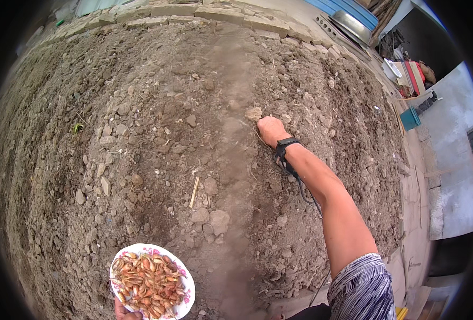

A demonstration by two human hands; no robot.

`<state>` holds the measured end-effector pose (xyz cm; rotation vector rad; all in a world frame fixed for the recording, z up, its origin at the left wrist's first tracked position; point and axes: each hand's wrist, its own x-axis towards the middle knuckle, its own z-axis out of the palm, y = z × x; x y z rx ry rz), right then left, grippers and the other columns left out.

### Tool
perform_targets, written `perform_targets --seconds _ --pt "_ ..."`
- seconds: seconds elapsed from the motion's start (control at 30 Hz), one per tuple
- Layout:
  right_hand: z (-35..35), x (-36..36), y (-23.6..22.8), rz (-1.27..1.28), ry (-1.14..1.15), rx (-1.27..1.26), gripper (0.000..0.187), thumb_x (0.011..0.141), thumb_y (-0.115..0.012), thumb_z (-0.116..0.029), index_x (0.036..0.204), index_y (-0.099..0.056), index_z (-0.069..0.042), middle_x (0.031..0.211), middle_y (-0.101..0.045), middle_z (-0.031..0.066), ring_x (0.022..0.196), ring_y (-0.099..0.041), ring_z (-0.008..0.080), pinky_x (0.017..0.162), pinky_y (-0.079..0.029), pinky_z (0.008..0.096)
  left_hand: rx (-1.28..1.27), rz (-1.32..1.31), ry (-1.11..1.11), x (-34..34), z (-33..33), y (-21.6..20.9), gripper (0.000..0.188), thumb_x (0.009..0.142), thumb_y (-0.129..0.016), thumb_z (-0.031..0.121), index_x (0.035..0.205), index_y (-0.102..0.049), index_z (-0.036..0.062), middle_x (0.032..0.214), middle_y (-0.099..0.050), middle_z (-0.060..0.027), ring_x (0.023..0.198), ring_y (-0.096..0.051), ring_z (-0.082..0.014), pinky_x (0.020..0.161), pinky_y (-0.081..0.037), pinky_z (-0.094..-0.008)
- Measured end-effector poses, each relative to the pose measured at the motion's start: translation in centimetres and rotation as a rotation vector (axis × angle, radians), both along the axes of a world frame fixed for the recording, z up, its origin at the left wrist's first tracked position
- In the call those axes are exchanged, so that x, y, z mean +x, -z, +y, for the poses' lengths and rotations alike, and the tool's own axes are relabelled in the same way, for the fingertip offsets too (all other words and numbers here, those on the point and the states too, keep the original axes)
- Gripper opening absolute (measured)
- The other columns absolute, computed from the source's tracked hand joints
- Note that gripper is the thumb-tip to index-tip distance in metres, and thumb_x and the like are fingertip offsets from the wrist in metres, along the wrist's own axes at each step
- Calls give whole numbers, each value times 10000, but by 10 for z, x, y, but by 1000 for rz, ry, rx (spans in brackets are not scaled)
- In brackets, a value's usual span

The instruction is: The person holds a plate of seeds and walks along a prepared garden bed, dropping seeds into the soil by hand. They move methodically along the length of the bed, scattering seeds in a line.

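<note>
My left hand (127, 313) grips the lower left edge of a white oval plate (189, 293) with pink flowers at its rim. A heap of small reddish-brown onion bulbs (147, 282) covers most of the plate. Stretched far forward, my right hand (271, 130) is down at the soil with its fingers curled. Whether a bulb is in those fingers is hidden. Just beyond the knuckles lies a pale stone (253, 114). A black strap (286, 143) with a cable circles the right wrist.
Loose, lumpy soil (156, 133) fills the plot, with clods (219, 221) and a dry stalk (195, 192) in the middle. A row of stone blocks (220, 14) borders the far side. At the right are a paved strip (415, 213), a teal container (410, 118) and a pale wall (455, 160).
</note>
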<state>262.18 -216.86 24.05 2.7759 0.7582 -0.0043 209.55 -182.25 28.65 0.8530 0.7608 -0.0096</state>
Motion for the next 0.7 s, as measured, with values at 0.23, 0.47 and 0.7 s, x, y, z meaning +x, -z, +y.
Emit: perform_targets --seconds 0.23,0.47,0.7 --pt "15 4 13 -118 174 65 172 781 -529 -41 865 -678 -22 937 -656 214 920 -636 359 821 -513 431 -72 -218 -171 32 -17 -6 726 635 -467 -69 1348 -342 -15 1294 -483 -157 1182 -500 -280 1009 -414 -401" --pt "-29 -37 -10 -181 258 194 262 755 -565 -155 941 -633 18 953 -642 254 916 -617 400 793 -495 468 -105 -240 -16 14 -30 0 670 731 -466 -105 1380 -350 11 1304 -499 -109 1149 -525 -200 979 -431 -350" --pt "19 -219 -66 204 -60 612 123 824 -609 -113 847 -631 6 687 -558 112 621 -550 215 641 -477 344 -152 -265 77 -5 -51 10 593 749 -475 -92 1329 -395 7 1264 -529 -100 1107 -558 -183 938 -468 -337"
